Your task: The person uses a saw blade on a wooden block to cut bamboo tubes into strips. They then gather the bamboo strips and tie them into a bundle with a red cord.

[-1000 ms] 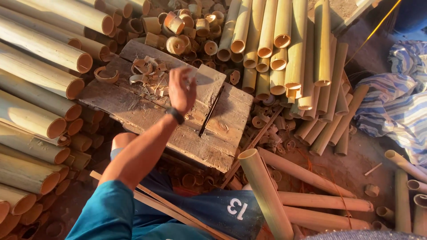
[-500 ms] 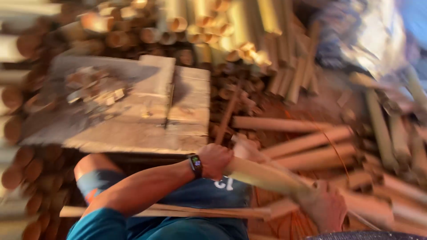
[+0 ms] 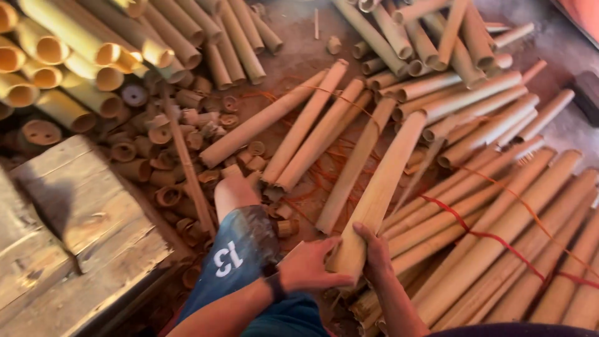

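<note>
far left: stack of fat yellow bamboo tubes (image 3: 75,56), cut ends facing the camera, a few with a node wall showing
near left: rough wooden block (image 3: 75,243) made of worn planks, basically the tabletop here, nothing sitting on the part in view
around the block: loads of short bamboo offcut rings (image 3: 168,156) scattered over the dirt floor (image 3: 299,56)
middle near: knee in blue shorts (image 3: 240,249) with a white number patch, no other labels anywhere
left hand (image 3: 309,268): black wristband, fingers wrapped onto the near end of the bamboo pole (image 3: 377,193)
bamboo pole: pale, long, slanting from the hands up toward the far right, lying over the loose poles
right hand (image 3: 374,253): fingers curled round the same end from the right side, just beside the left hand
right: bundle of long poles (image 3: 499,243) tied with red string (image 3: 465,228), running near to far
</note>
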